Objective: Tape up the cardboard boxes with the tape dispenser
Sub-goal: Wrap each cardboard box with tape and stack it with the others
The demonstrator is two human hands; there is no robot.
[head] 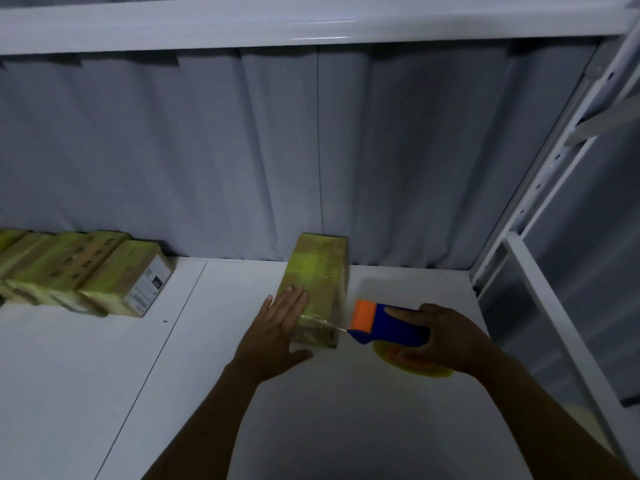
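Two hands are over the white tabletop (329, 427): the right hand (446, 337) grips the blue-and-orange tape dispenser (388, 323), its tape (341, 328) stretched to the cardboard box (318, 271); the left hand (273, 330) lies flat on it, fingers (294, 299) straight; taped boxes (86, 271) far left

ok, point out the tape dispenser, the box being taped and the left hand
tape dispenser (387, 326), head view, on its blue body.
cardboard box (319, 269), head view, on its taped top face.
left hand (274, 330), head view, on the back of the hand.
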